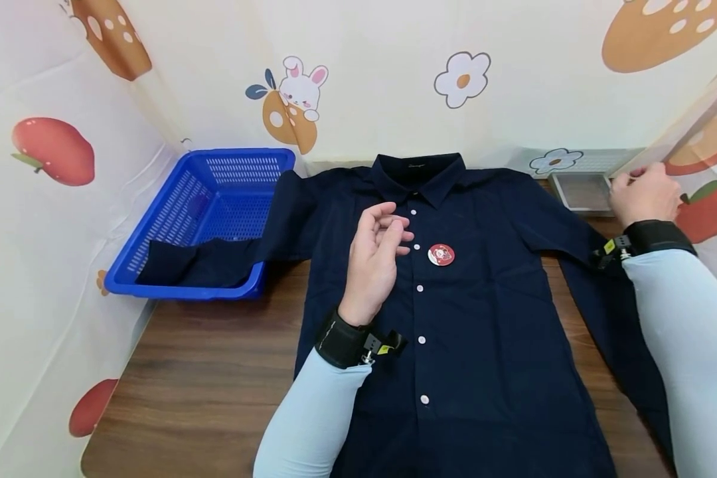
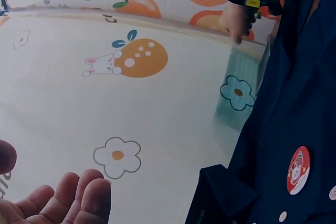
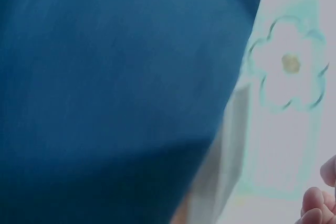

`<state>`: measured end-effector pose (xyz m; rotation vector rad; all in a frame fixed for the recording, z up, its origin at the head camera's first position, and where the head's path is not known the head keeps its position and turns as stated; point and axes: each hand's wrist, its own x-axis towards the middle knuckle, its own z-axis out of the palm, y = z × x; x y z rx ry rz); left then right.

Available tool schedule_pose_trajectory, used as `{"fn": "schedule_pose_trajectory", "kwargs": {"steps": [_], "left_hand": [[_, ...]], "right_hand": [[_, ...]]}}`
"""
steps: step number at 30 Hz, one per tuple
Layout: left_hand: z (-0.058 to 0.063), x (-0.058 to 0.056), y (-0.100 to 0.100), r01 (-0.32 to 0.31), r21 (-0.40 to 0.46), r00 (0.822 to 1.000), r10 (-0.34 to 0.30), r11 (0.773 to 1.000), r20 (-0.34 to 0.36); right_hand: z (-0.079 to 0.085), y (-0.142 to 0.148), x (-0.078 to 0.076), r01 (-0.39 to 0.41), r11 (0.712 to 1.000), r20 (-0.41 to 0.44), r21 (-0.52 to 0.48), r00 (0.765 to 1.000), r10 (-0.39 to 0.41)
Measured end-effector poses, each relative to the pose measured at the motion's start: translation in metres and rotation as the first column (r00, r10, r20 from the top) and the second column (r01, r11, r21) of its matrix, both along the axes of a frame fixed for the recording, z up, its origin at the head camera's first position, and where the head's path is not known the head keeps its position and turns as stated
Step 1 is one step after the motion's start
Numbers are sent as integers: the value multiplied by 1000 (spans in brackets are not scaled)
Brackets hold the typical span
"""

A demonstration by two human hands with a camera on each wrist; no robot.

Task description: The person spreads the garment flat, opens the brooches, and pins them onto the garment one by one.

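Observation:
A dark navy button-up shirt [image 1: 484,312] lies spread face up, collar at the far end, with white buttons down its front. A round red badge [image 1: 441,255] with a cartoon figure is on its chest. My left hand [image 1: 375,255] hovers over the placket, fingers loosely bent, holding nothing. Beyond the shirt's sleeve at the right, my right hand [image 1: 646,194] is beside a small grey tray [image 1: 581,211], fingers curled inward. I cannot tell whether anything is between them. In the right wrist view only its fingertips [image 3: 314,201] show, at the lower right corner.
A blue plastic basket [image 1: 134,232] stands at the left, with dark folded fabric [image 1: 200,262] in it and the shirt's other sleeve reaching its rim. Brown wooden table [image 1: 197,378] shows at left. A fruit-and-bunny printed curtain [image 1: 382,79] hangs behind and at both sides.

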<state>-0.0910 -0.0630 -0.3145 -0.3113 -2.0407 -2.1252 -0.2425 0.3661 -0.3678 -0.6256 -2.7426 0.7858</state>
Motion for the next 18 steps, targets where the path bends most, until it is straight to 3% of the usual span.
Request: {"fn": "schedule_pose_trajectory", "kwargs": {"steps": [3,6,8,10,12,13,16,18], "left_hand": [[3,1,0,3,-40,1000,-3,999,1],[6,1,0,-4,-136,1000,2,991,-14],[8,-1,-2,-5,-231,999,-3,973,-33],[8,-4,-4,-1,-365,999,-17,931,-46],[8,-8,-7,11,-527,998,-43,850,-49],[7,-10,-8,18,-609,997,-59,793,-47],[6,-16,-12,44,-803,994,-104,595,-22],[3,-20,-13,64,-869,992,-123,492,3]], "right_hand": [[7,-20,0,-52,998,-62,29,997,54],[12,-41,1,-126,990,-119,68,984,133],[16,-55,3,-191,977,-142,93,969,203],[20,-70,6,-266,957,-156,113,947,282],[23,-86,10,-342,932,-164,122,919,359],[25,-94,13,-380,917,-159,123,904,396],[28,-116,20,-473,872,-145,125,861,488],[29,-129,25,-518,847,-129,118,838,530]]}}
